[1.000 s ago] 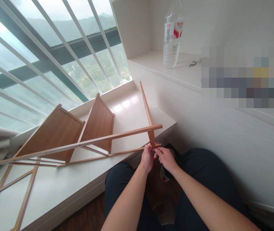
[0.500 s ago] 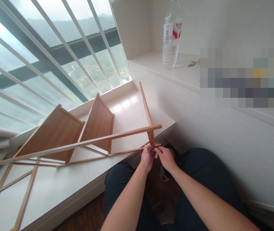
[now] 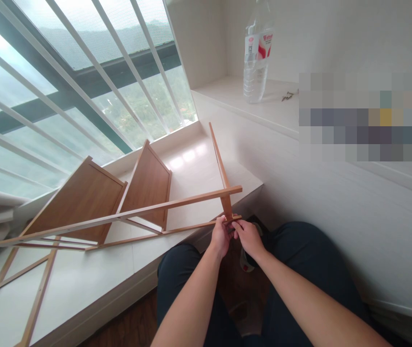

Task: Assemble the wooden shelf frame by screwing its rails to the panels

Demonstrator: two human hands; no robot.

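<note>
- I am looking down at a white window ledge that is running from the near left toward the far right, under a barred window.
- A wooden shelf frame is lying tipped on that ledge, its long rails stretching from the far left toward my hands, with two brown shelf panels standing tilted between the rails.
- The frame's right end is hanging just past the ledge's corner, over my lap, and a thin cross slat is rising from there toward the far wall.
- My left hand is gripping the lower rail's end from the left, fingers curled narrow around it.
- My right hand is meeting it from the right, fingers pinching at the same joint; whatever small part they may be holding is hidden, so I cannot tell.
- The two hands are touching each other at the rail end.
- A clear plastic bottle is standing upright on a higher shelf at the far right.
- A few small dark screws are lying just right of the bottle.
</note>
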